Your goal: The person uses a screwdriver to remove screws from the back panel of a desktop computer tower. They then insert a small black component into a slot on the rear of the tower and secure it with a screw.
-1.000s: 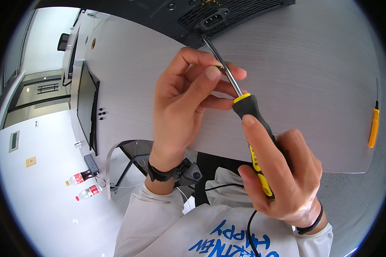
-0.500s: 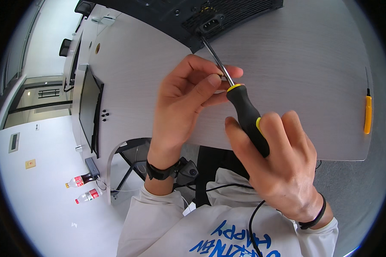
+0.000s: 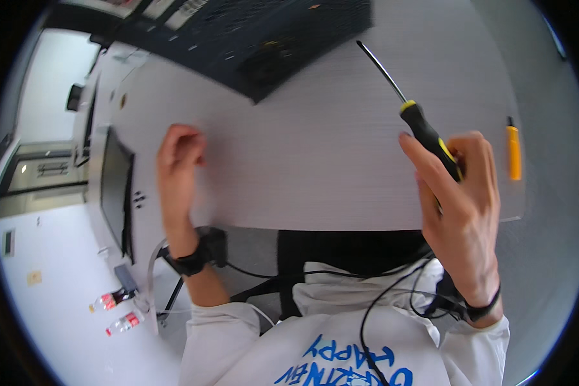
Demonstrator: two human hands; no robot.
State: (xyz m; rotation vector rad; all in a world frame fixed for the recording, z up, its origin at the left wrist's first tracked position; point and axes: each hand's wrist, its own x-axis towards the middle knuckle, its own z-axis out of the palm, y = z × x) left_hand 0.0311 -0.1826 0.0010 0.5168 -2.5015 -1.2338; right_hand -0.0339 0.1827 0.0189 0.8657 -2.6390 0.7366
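Observation:
In my right hand (image 3: 463,199) is a screwdriver (image 3: 423,130) with a black and yellow handle. Its bare metal shaft points up and left, the tip above the table and apart from the computer case. My left hand (image 3: 179,161) is over the left part of the table, fingers curled in and blurred; whether something small is pinched there cannot be made out. The black computer case (image 3: 219,61) lies at the far side of the table, its near corner between my two hands but farther away.
Several small dark screws (image 3: 139,200) lie on the table beside a flat black monitor (image 3: 117,186). A yellow-handled tool (image 3: 514,153) rests near the right edge. Two bottles (image 3: 123,323) stand at lower left. Black cables (image 3: 367,321) hang across my shirt.
The screwdriver tip has left the computer case, moving right with my right hand. My left hand has let go of the shaft area and swung left. The view has shifted too.

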